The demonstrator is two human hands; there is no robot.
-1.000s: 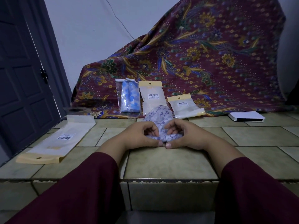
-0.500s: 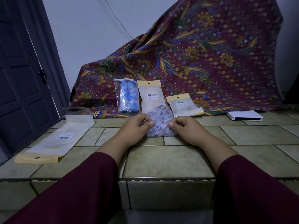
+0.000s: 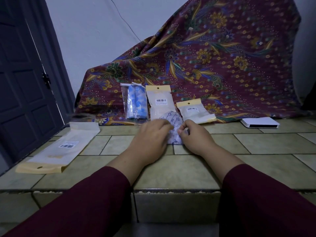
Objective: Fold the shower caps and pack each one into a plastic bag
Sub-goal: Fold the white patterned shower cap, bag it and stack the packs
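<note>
A white shower cap with a blue pattern (image 3: 173,123) lies bunched on the tiled ledge (image 3: 171,170), between my two hands. My left hand (image 3: 150,139) grips its left side with curled fingers. My right hand (image 3: 194,136) pinches its right side between thumb and fingers. The lower part of the cap is hidden by my hands. A long empty plastic bag with a yellow header (image 3: 56,151) lies flat at the left. A packed bag holding a blue flowered cap (image 3: 136,101) leans on the cloth behind.
Two more yellow-topped bags, a tall bag (image 3: 159,101) and a short bag (image 3: 194,111), lean on a maroon batik cloth (image 3: 213,57) at the back. A white flat box (image 3: 259,122) lies at the right. A dark door (image 3: 24,79) stands at the left.
My hands moved forward with the cap, away from me toward the leaning bags. They have closed in on it and squeezed it narrower.
</note>
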